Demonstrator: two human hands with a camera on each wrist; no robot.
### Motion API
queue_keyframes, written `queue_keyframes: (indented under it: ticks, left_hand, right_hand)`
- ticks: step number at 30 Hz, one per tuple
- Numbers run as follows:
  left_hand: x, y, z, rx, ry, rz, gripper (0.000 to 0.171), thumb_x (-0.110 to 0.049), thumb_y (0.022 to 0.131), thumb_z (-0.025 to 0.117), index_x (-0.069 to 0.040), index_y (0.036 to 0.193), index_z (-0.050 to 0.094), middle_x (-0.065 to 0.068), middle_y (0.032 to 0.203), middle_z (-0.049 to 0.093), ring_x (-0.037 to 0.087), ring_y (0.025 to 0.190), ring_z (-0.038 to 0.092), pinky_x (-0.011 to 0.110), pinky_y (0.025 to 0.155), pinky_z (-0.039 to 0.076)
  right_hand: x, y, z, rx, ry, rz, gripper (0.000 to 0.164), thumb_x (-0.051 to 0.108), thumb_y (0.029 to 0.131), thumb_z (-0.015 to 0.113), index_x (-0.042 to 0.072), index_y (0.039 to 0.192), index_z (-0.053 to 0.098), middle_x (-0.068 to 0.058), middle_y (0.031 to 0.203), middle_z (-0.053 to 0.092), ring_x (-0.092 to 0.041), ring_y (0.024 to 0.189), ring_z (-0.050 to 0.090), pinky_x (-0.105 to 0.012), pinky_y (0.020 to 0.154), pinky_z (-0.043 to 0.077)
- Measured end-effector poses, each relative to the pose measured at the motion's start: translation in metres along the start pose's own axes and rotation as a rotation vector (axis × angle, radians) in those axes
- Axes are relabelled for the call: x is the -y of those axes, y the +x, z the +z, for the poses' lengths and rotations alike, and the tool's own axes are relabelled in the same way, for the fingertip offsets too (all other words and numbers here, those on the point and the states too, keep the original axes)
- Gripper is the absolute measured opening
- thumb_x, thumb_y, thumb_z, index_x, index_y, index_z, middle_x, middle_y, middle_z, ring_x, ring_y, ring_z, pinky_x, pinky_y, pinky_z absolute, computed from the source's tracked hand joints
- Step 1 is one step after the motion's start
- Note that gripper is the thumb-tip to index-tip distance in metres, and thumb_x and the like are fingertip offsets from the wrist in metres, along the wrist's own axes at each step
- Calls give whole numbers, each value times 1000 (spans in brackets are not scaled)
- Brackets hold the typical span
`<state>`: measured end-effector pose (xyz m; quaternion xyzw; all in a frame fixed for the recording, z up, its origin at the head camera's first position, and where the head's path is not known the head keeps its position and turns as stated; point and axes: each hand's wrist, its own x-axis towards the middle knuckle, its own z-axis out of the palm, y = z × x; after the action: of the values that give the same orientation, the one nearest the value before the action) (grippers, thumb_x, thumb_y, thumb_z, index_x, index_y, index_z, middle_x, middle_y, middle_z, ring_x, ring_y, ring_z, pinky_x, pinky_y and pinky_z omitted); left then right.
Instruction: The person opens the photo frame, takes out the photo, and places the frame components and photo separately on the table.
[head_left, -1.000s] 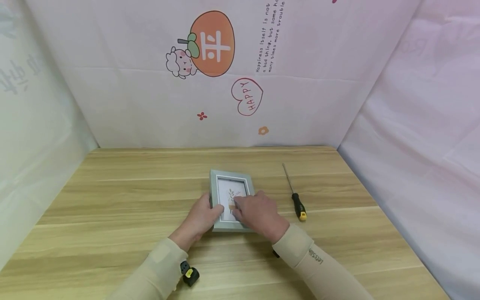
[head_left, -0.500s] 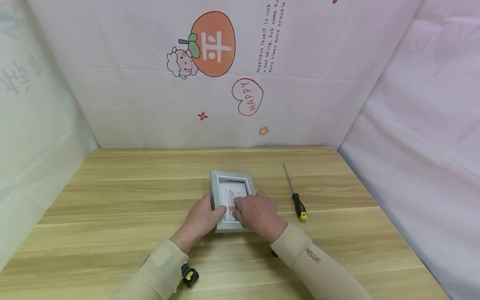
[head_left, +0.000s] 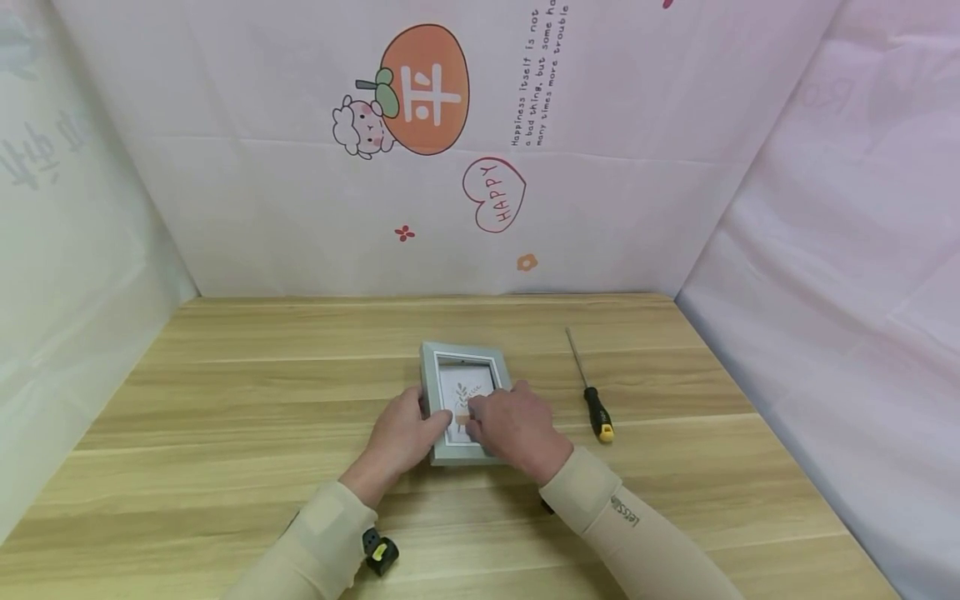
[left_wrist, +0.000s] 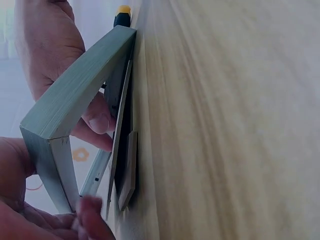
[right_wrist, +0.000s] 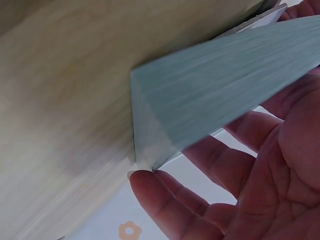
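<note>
A pale grey-green picture frame (head_left: 431, 387) stands tilted on the wooden table, its left side raised. My left hand (head_left: 402, 433) grips that left side, thumb on the front and fingers behind. My right hand (head_left: 517, 429) lies over the right side, with thumb and a finger inside the opening, touching the plant print (head_left: 461, 390). In the left wrist view, these fingertips reach through to a thin backing panel (left_wrist: 120, 131), which stands apart from the frame behind. A small flap (left_wrist: 130, 170) sticks out from the panel. In the right wrist view, other right-hand fingers touch the frame's corner.
A screwdriver (head_left: 597, 413) with a black and yellow handle lies right of the frame. White printed cloth (head_left: 300, 217) hangs behind the wood-grain table (head_left: 262, 400) and along both sides.
The frame has tilted and shifted slightly right with my left hand. Inside its opening the print has sunk back, so a gap shows along the top. My right hand has hardly moved.
</note>
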<state>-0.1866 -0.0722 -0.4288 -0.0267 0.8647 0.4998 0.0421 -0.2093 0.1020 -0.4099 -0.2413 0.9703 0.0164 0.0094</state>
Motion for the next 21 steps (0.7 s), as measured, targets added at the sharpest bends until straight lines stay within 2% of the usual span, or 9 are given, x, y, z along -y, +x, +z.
queue_keyframes:
  ticks: [3,6,11,14,18,21]
  left_hand:
    - [0,-1,0,-7,-23,-4,54,-32,92,58,-2,135,49,13,124,62,20,104,59,43,93,50]
    - [-1,-1,0,17,-76,-2,54,-33,94,56,-3,138,46,12,120,66,17,100,63,40,88,53]
    - [-1,-1,-1,98,-242,-16,57,-32,97,54,-3,144,38,14,119,66,20,95,67,36,75,57]
    - [0,0,-2,117,-311,-24,57,-32,98,54,-4,145,38,16,119,64,24,95,67,37,71,58]
    - [1,0,-4,115,-346,-14,56,-31,98,55,-6,146,39,17,118,62,25,95,66,37,71,58]
    - [1,-1,-5,118,-368,-10,56,-30,98,54,-7,146,38,18,120,60,26,98,66,37,72,58]
  right_hand:
    - [-1,0,-1,20,7,3,25,42,95,55,21,85,65,2,67,57,-21,64,45,-35,50,38]
    - [-2,0,-1,27,20,3,25,42,96,54,22,85,64,4,66,55,-21,64,46,-35,53,39]
    - [-5,-1,-3,12,27,-18,23,39,96,54,22,83,62,6,63,54,-18,59,47,-37,61,42]
    - [-6,-2,-4,24,33,4,23,39,97,52,23,100,68,3,79,66,-19,65,53,-40,67,48]
    - [-9,-4,-8,36,90,60,37,40,98,51,25,128,64,-2,103,72,-22,73,58,-42,67,52]
    - [-11,-4,-12,13,136,74,38,40,97,52,24,130,63,-3,105,72,-21,72,59,-41,63,52]
